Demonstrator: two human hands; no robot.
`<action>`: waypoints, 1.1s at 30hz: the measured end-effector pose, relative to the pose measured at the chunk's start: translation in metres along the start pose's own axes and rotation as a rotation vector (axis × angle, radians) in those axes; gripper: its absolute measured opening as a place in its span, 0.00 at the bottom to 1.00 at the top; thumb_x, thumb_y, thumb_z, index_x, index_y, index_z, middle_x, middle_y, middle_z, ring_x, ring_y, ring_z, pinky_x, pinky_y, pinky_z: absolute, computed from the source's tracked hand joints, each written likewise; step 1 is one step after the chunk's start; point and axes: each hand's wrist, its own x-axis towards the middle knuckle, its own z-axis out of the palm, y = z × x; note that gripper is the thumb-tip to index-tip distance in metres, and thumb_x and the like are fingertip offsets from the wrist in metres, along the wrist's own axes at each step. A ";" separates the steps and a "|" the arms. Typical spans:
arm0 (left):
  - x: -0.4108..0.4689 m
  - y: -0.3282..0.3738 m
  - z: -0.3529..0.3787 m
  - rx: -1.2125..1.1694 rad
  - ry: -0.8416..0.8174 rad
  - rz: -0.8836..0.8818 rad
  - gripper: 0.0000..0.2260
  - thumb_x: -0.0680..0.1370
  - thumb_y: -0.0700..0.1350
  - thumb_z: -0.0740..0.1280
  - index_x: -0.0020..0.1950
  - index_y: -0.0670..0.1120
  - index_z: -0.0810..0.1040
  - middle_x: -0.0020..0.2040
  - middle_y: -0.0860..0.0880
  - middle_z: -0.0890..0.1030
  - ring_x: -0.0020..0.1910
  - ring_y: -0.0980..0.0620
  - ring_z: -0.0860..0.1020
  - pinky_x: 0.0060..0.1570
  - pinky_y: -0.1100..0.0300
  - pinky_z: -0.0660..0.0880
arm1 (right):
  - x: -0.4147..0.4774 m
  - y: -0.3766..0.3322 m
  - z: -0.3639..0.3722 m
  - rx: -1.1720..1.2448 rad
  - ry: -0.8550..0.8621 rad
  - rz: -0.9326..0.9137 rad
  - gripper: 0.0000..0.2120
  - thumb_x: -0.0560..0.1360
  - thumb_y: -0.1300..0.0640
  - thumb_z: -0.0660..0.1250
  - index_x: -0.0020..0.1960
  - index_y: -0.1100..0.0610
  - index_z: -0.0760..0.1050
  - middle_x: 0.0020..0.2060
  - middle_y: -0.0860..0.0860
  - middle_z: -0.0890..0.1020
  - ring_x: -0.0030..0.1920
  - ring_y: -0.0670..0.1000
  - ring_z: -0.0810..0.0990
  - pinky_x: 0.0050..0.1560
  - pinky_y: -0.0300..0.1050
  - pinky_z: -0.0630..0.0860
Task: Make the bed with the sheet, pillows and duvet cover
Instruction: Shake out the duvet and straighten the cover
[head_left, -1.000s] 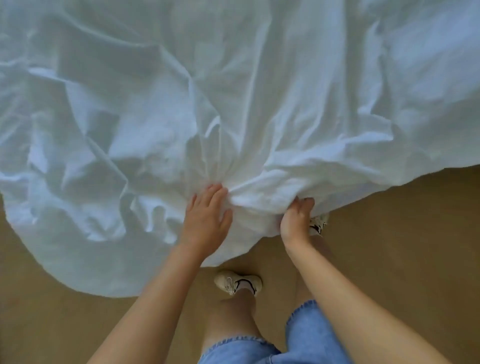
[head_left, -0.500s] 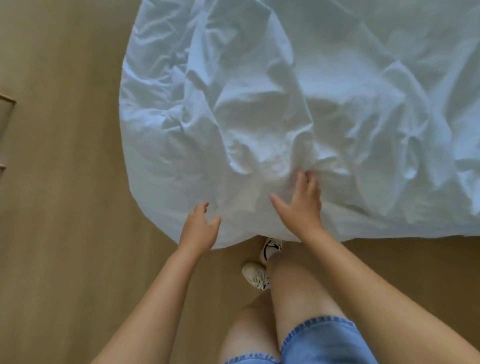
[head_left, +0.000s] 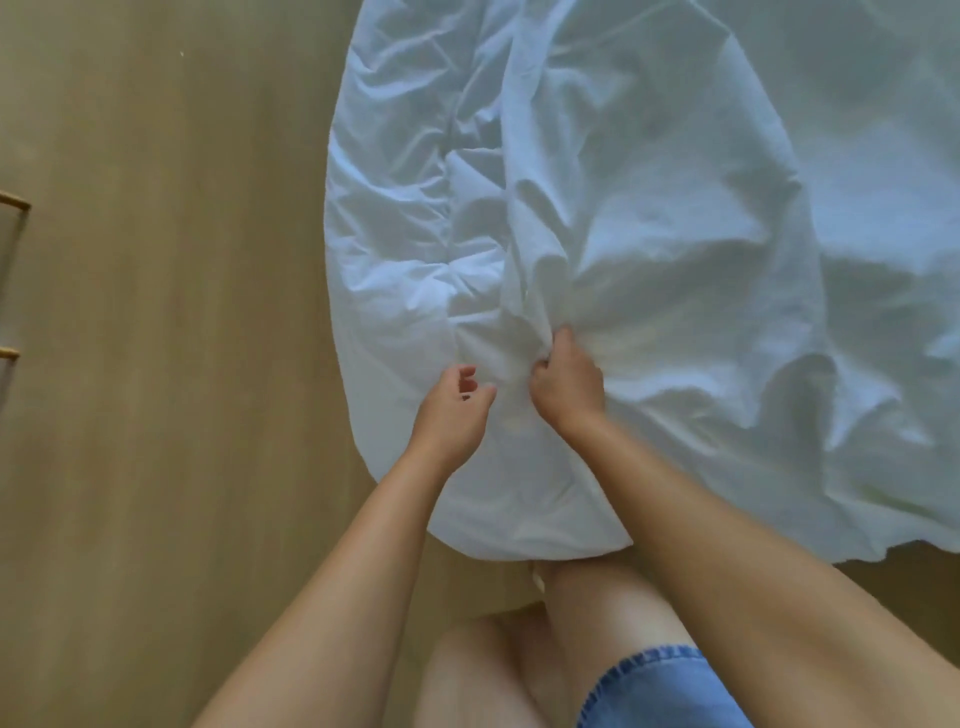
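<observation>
White fabric (head_left: 649, 234) in curled right fingers (head_left: 563, 344)

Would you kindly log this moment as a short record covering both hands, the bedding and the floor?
right hand: grips a bunched fold of the bedding
left hand: fingers loosely curled, holding nothing, beside the right hand
bedding: white, heavily creased
floor: tan, wood-look

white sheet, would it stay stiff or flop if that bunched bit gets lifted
Probably floppy: the white sheet is creased all over and gathers where the right hand grips a fold. Likely light for its size, as the cloth looks thin. Its edge drapes toward the floor, so it would probably sag.
</observation>
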 end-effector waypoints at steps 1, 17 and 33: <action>0.011 0.011 -0.008 -0.048 -0.011 0.021 0.17 0.80 0.49 0.61 0.67 0.46 0.70 0.59 0.51 0.75 0.56 0.54 0.74 0.51 0.62 0.69 | -0.002 -0.013 0.001 0.047 -0.083 -0.067 0.14 0.76 0.62 0.56 0.60 0.60 0.71 0.56 0.62 0.78 0.55 0.63 0.75 0.51 0.51 0.71; 0.142 0.116 -0.090 -0.960 -0.790 -0.224 0.15 0.80 0.49 0.57 0.61 0.44 0.75 0.56 0.44 0.80 0.57 0.45 0.77 0.62 0.51 0.71 | -0.009 -0.072 0.014 -0.158 0.107 0.198 0.10 0.76 0.61 0.56 0.49 0.55 0.75 0.49 0.57 0.81 0.49 0.61 0.77 0.40 0.47 0.69; 0.190 0.291 -0.127 -0.261 -1.130 0.173 0.08 0.77 0.42 0.61 0.53 0.41 0.76 0.47 0.43 0.78 0.47 0.48 0.76 0.59 0.53 0.71 | 0.145 -0.207 -0.056 0.003 1.507 0.192 0.30 0.66 0.53 0.73 0.62 0.59 0.62 0.58 0.59 0.68 0.59 0.58 0.66 0.60 0.53 0.63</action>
